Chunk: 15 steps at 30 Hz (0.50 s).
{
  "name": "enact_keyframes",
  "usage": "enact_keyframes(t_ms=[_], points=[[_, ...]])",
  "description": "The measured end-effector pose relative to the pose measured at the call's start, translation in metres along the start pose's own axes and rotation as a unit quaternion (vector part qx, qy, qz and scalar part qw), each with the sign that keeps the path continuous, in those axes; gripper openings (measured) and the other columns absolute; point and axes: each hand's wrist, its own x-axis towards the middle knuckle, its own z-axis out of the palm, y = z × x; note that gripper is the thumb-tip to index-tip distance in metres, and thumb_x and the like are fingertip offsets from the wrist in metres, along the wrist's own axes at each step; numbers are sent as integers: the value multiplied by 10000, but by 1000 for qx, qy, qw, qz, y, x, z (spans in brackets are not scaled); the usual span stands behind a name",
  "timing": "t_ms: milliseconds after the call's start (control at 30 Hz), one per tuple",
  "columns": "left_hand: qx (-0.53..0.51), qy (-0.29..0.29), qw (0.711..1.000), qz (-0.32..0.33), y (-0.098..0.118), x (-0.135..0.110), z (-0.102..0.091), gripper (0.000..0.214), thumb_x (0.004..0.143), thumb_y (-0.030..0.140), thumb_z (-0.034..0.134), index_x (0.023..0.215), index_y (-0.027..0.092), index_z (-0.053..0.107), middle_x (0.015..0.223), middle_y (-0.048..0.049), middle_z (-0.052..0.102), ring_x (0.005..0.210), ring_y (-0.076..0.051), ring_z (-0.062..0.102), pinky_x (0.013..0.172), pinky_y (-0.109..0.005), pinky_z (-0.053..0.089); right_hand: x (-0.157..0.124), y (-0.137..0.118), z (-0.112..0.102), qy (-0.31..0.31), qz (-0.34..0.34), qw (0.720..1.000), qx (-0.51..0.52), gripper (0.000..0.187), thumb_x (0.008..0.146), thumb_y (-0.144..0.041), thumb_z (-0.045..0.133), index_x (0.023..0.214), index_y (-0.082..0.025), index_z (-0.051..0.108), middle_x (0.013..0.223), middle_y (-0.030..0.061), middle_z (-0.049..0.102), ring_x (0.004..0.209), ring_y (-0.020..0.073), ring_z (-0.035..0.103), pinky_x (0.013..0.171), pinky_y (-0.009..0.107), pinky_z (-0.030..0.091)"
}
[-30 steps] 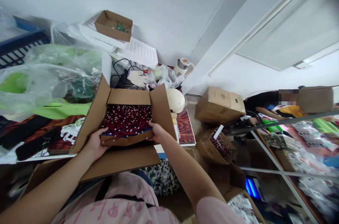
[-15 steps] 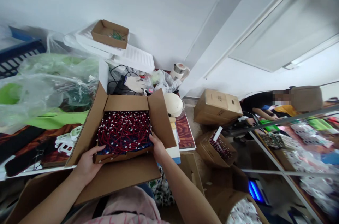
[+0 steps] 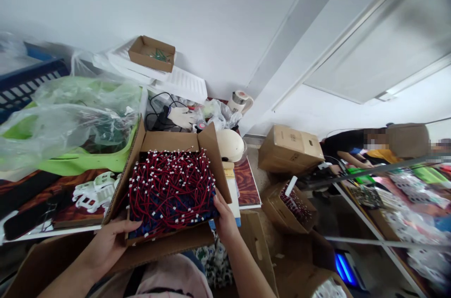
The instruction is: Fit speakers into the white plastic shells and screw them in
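Observation:
A shallow cardboard tray [image 3: 165, 236] is packed with red wires [image 3: 172, 185] that end in small white connectors; dark blue parts show beneath them. My left hand [image 3: 109, 241] grips the tray's near left corner, thumb over the rim. At the right side, my right hand [image 3: 224, 218] is closed on the tray, thumb on top near the blue parts. Both hands' lower fingers are hidden under the tray. Around it stands a larger open cardboard box [image 3: 171, 140] with its flaps spread; the tray sits at its mouth, tilted toward me.
White plastic parts [image 3: 95, 192] and a green bin [image 3: 84, 161] under clear plastic lie left. Beyond the box are a white glove [image 3: 181, 117], a kettle [image 3: 240, 102] and a cream rounded object [image 3: 230, 145]. Floor cartons [image 3: 291, 147] stand right; a person [image 3: 352, 143] sits at another table.
The tray of wires has come up within the larger box and nearer to me, both hands still holding it. The surroundings sit slightly lower in view.

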Motion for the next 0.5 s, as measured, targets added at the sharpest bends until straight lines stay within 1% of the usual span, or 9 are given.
enact_keyframes(t_ms=[33, 100, 167, 233, 300, 333, 400, 467, 500], points=[[5, -6, 1000, -1, -2, -4, 0, 583, 605, -52, 695, 1146, 166, 709, 1044, -92, 745, 925, -332, 725, 719, -396, 662, -5, -1, -3, 3, -2, 1000, 10, 460, 908, -402, 620, 1361, -319, 601, 1502, -46, 524, 1496, 176, 346, 1285, 398, 183], [7, -17, 1000, -11, -6, -14, 1, 793, 523, -34, 773, 1256, 248, 659, 1094, -84, 736, 986, -371, 708, 736, -421, 659, -15, -3, -9, 25, 0, 999, 27, 443, 890, -400, 651, 1329, -341, 626, 1492, -58, 534, 1504, 180, 329, 1289, 399, 176], [-3, -37, 999, -22, -11, -28, 5, 964, 446, -7, 832, 1315, 343, 602, 1135, -72, 725, 1042, -405, 684, 774, -465, 649, -27, -6, -15, 56, 4, 997, 45, 428, 859, -409, 690, 1283, -364, 657, 1476, -65, 550, 1513, 187, 305, 1289, 404, 172], [-18, -65, 997, -23, -17, -44, 10, 1062, 402, 24, 864, 1335, 425, 554, 1176, -55, 711, 1091, -421, 661, 845, -518, 625, -39, -9, -22, 79, 10, 995, 63, 439, 820, -424, 728, 1254, -387, 672, 1464, -63, 561, 1509, 205, 315, 1287, 425, 177], [-26, -83, 996, -17, -21, -55, 14, 1095, 380, 54, 881, 1336, 459, 534, 1238, -46, 686, 1147, -422, 634, 913, -544, 594, -52, -12, -30, 101, 13, 992, 74, 469, 762, -444, 772, 1221, -409, 687, 1444, -55, 580, 1490, 234, 356, 1281, 458, 189], [-26, -84, 996, -13, -23, -58, 15, 1086, 373, 66, 886, 1329, 451, 543, 1269, -48, 670, 1181, -417, 617, 943, -537, 582, -59, -12, -35, 115, 14, 990, 77, 479, 732, -456, 790, 1200, -421, 696, 1435, -52, 588, 1480, 249, 373, 1275, 476, 202], [-20, -91, 996, -5, -27, -57, 15, 1011, 406, 103, 875, 1320, 410, 571, 1331, -51, 634, 1264, -400, 568, 998, -513, 557, -73, -9, -50, 150, 16, 986, 75, 477, 688, -489, 802, 1155, -446, 714, 1433, -54, 584, 1475, 273, 375, 1258, 506, 240], [-3, -129, 992, -5, -31, -50, 13, 917, 463, 128, 826, 1318, 363, 593, 1366, -50, 610, 1335, -381, 512, 1058, -499, 514, -90, -3, -73, 186, 11, 981, 48, 450, 683, -535, 769, 1126, -471, 722, 1453, -72, 557, 1491, 281, 330, 1239, 518, 280], [5, -163, 987, -10, -33, -46, 13, 880, 487, 132, 792, 1319, 344, 599, 1378, -46, 600, 1363, -370, 486, 1090, -495, 485, -99, 1, -87, 192, 9, 981, 18, 442, 699, -553, 739, 1134, -483, 716, 1475, -89, 530, 1503, 273, 290, 1235, 512, 291]])
